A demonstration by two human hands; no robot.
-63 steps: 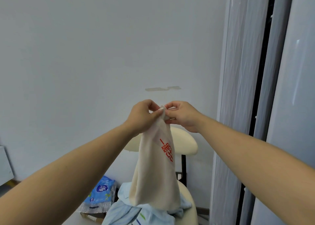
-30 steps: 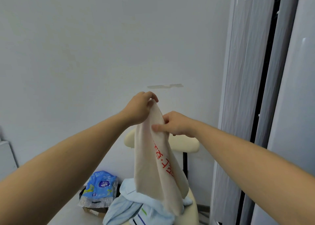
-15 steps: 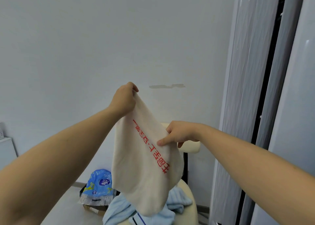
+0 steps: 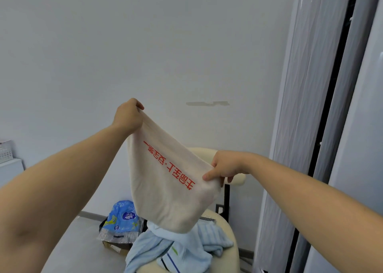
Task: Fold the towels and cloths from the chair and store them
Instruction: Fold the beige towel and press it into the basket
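— What takes up most of the view?
— A pale wall (image 4: 145, 45); tall grey panels (image 4: 306, 107) run down the right side; below stands a cream chair (image 4: 230, 233) with a heap of light blue towels (image 4: 186, 245) on its seat.
— And the cloth being worked on?
— The beige towel (image 4: 165, 194) hangs in the air above that heap, in front of the chair back; whether its lower end touches the blue towels I cannot tell.
— What has changed?
— Two seconds ago both hands met at one top corner and the towel hung as a narrow strip; now its upper edge is stretched out on a slant, and the red lettering runs upside down along it.
— The hands?
— The left hand (image 4: 127, 117) has risen up and leftward, fingers pinching the high corner; the right hand (image 4: 226, 166) has dropped to the right, pinching the low end of that edge.
— Anything smaller?
— A blue packet (image 4: 122, 216) lies on the floor left of the chair, as before.
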